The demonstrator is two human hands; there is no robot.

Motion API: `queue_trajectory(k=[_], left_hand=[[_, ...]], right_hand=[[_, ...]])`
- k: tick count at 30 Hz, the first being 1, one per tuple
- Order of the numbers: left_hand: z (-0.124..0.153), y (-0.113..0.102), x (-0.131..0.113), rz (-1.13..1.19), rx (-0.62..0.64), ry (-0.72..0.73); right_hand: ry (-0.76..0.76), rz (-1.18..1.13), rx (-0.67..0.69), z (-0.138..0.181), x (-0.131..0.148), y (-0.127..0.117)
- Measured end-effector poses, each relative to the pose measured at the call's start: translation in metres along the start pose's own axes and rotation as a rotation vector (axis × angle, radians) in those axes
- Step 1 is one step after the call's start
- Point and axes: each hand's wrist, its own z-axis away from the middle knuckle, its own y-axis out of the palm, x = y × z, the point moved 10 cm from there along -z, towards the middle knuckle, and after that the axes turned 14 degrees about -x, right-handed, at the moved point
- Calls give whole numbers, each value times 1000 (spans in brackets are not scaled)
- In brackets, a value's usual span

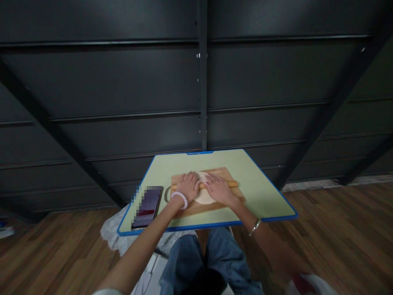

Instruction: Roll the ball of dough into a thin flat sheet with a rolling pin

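A wooden cutting board (225, 174) lies on a small pale-green table with a blue rim (264, 192). On the board is a flat round of pale dough (205, 197). A wooden rolling pin (231, 184) lies across the dough. My left hand (188, 185) rests palm-down on the pin's left part, fingers stretched flat. My right hand (217, 187) lies flat on the pin's middle, fingers extended over the dough. A white bead bracelet is on my left wrist and a thin bangle on my right.
A phone (147, 205) lies on the table's left side beside the board. A dark metal wall with braces stands right behind the table. My knees in jeans are under the front edge. White cloth lies on the wooden floor at left.
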Motion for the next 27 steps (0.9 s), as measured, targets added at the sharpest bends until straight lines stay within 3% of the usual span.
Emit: queue_trajectory(k=[6, 12, 18, 27], left_hand=[[37, -12, -16, 72, -16, 90], [57, -12, -16, 8, 14, -51], [26, -1, -29, 144, 59, -19], [-26, 18, -39, 175, 29, 211]], right_hand=[[-33, 19, -37, 33, 23, -26], [-57, 151, -69, 63, 40, -30], [-21, 106, -124, 58, 28, -30], [69, 143, -81, 46, -14, -27]])
